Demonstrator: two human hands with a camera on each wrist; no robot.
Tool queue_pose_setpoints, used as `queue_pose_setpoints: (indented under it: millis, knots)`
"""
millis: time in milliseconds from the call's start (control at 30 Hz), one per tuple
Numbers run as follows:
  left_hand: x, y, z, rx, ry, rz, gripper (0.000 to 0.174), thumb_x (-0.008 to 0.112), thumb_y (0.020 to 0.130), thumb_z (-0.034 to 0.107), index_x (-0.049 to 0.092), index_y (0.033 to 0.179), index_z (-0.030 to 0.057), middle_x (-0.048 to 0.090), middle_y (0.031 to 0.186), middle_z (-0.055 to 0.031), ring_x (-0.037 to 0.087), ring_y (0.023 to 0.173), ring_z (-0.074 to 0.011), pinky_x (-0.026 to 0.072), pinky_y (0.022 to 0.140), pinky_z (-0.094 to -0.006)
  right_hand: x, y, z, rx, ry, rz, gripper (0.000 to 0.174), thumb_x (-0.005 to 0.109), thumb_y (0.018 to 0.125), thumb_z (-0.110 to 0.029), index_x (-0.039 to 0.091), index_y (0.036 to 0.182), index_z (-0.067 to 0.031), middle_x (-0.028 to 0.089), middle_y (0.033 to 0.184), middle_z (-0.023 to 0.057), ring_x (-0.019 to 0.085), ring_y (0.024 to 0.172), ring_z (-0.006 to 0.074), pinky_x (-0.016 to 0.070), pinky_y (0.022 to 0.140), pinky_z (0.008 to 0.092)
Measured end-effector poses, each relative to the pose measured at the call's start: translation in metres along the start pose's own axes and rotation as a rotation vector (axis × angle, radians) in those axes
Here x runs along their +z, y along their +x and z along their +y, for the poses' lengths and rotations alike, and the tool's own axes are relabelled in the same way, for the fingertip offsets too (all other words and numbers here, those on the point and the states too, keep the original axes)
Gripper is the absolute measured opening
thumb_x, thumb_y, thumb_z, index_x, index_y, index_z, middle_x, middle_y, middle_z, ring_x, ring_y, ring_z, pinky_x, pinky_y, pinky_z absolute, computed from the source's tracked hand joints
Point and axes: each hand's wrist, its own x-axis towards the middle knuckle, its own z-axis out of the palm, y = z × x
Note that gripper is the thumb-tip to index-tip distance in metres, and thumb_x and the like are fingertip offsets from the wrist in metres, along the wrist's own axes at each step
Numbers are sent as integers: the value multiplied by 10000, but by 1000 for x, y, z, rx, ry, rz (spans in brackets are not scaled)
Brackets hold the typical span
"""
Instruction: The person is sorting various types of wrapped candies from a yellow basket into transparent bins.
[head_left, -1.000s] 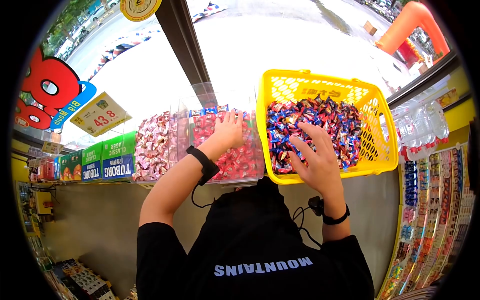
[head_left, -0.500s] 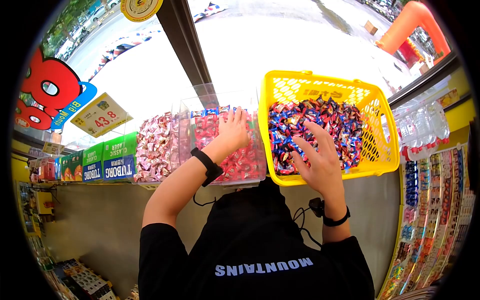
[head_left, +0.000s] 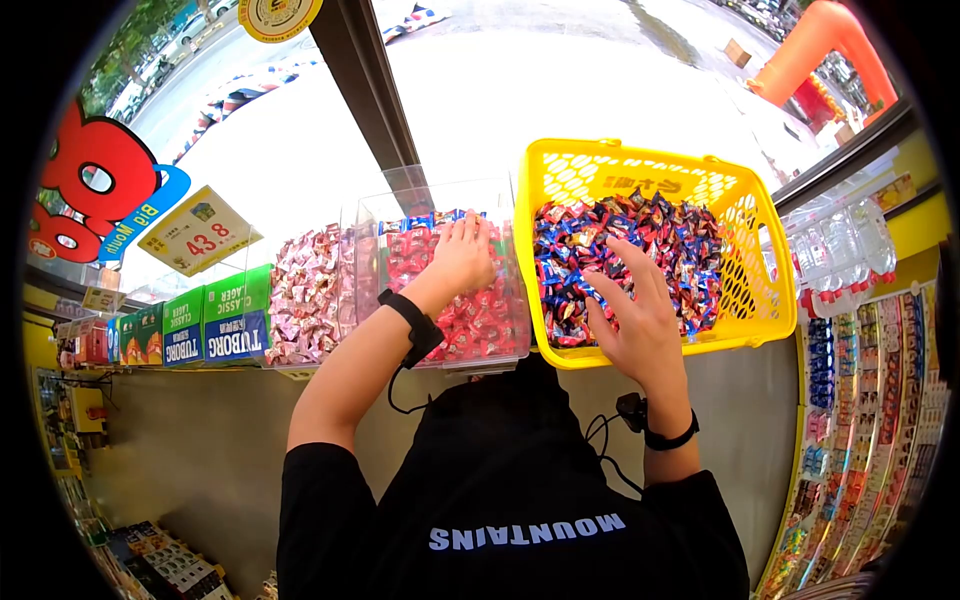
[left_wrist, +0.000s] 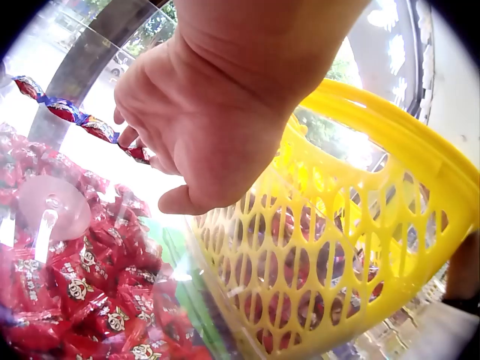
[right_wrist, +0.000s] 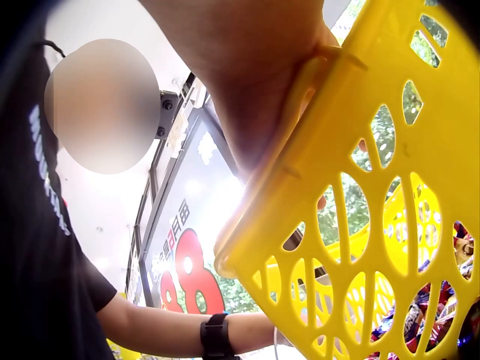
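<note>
In the head view, my left hand [head_left: 465, 258] lies palm down over a clear bin [head_left: 505, 358] of red-wrapped candies [head_left: 470, 335], its fingers stretched toward the bin's back. A row of blue-and-red wrapped candies [left_wrist: 64, 110] runs along there; in the left wrist view, those fingertips are right at the row's near end, with the thumb held apart. My right hand [head_left: 640, 330] hovers, fingers spread and loosely bent, above mixed blue, red and dark wrapped candies [head_left: 565, 250] in a yellow basket [head_left: 745, 265]. Nothing shows between its fingers.
Left of the bin stand pink-wrapped candies [head_left: 308, 290] and green Tuborg boxes [head_left: 237, 310], with a price sign [head_left: 200, 232] above. A window post [head_left: 370, 90] rises behind the bin. To the right are water bottles [head_left: 835, 250] and a stocked shelf [head_left: 860, 430].
My left hand has shifted slightly right, and its fingers have drawn closer together, reaching a little farther toward the bin's back. The right hand stays nearly still over the basket.
</note>
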Motion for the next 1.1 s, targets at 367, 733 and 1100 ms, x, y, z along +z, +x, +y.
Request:
queue_pose_setpoints:
  millis: [367, 733, 1100]
  knots:
    - [-52, -27, -4, 25, -39, 233, 651, 579, 1008, 330, 509, 1585, 37, 445, 1690, -208, 418, 1570, -358, 178, 1335, -598, 1, 3, 4, -18, 15, 35, 261, 779, 862, -73, 734, 1116, -30, 624, 1412, 186, 605, 1302, 399, 501, 1099, 500]
    - [-97, -93, 102, 377, -286, 792, 481, 716, 953, 256, 667, 1414, 131, 638, 1453, -176, 576, 1377, -386, 362, 1233, -595, -5, -8, 33, -144, 185, 201, 292, 781, 874, -114, 738, 1162, -87, 682, 1316, 150, 669, 1137, 368, 535, 1016, 490]
    - [-68, -92, 172, 242, -288, 501, 522, 769, 930, 304, 680, 1419, 143, 585, 1532, -208, 543, 1416, -438, 433, 1201, -512, -85, -83, 172, 145, -19, 128, 240, 782, 883, -136, 768, 1119, -98, 735, 1188, 99, 695, 1087, 345, 544, 1001, 473]
